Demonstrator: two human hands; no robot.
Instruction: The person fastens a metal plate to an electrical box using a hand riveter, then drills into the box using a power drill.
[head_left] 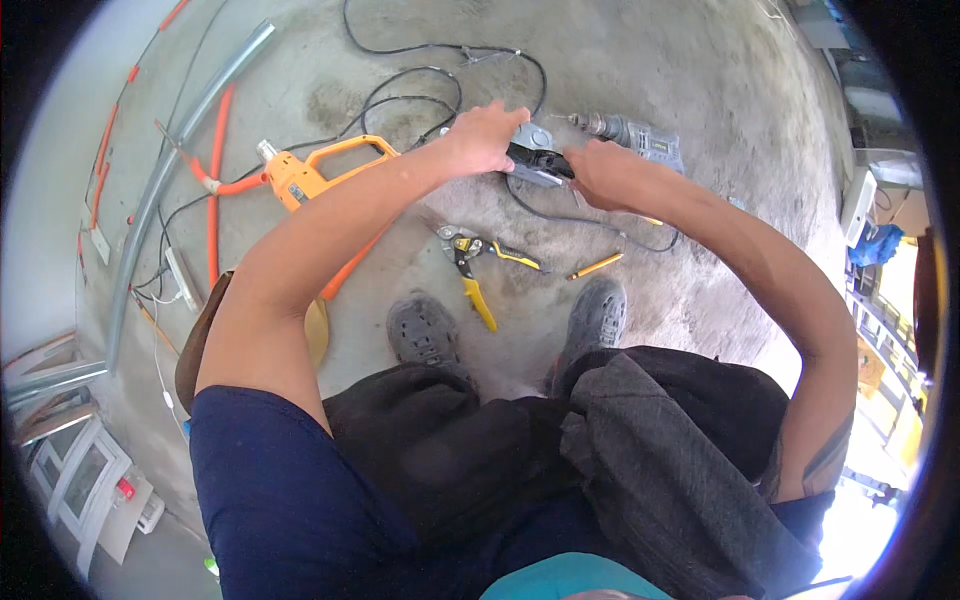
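Note:
Ahead of my feet, my left hand point(485, 138) is closed around the left side of a grey, box-like piece with a black part point(540, 158) across its front. My right hand point(603, 175) is closed at the right end of that black part; its fingers hide what they grip. Just right of the piece lies a grey corded power drill point(650, 145), bit pointing left. Nearer to me on the concrete, tin snips point(464, 258) with yellow-and-black handles lie with their handles spread. A yellow pencil-like stick point(597, 266) is to their right.
An orange power tool point(300, 180) lies left, partly behind my left arm. Orange tubing point(217, 190) and a long metal channel point(170, 170) run along the left. A black cable point(440, 46) loops across the concrete floor point(680, 50). A power strip point(182, 278) lies far left.

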